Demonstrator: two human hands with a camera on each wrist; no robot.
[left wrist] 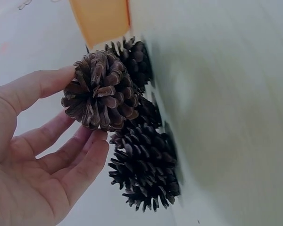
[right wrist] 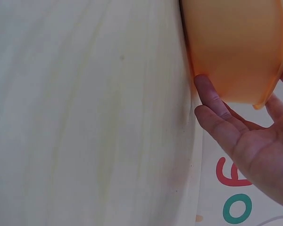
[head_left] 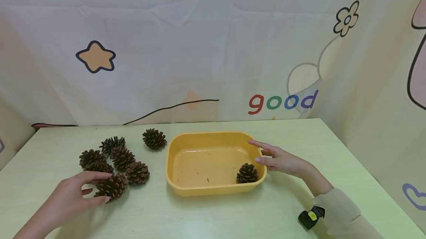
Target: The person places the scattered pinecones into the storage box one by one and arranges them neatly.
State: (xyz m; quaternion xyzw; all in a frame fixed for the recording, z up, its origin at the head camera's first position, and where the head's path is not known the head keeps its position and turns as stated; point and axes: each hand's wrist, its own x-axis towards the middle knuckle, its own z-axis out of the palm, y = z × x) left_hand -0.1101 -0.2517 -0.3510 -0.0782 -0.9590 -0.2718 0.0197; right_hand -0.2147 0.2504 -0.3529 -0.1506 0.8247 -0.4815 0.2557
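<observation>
My left hand (head_left: 71, 194) pinches a brown pine cone (head_left: 112, 187) between thumb and fingers. In the left wrist view, that pine cone (left wrist: 100, 90) overlaps darker ones behind it. Several more pine cones (head_left: 122, 157) lie clustered just beyond the hand. Over at the basin's right end, my right hand (head_left: 281, 160) holds the yellow plastic basin (head_left: 213, 191), thumb and a finger over its rim. The right wrist view shows other fingers (right wrist: 217, 125) low along the outside of the basin wall (right wrist: 236, 56). One pine cone (head_left: 247, 173) sits inside, in the near right corner.
A single pine cone (head_left: 154, 138) stands apart, left of the basin's far corner. A black device with a yellow patch (head_left: 311, 216) is strapped at the right wrist. Behind the pale table (head_left: 219, 216) hangs a printed cloth (head_left: 186, 54).
</observation>
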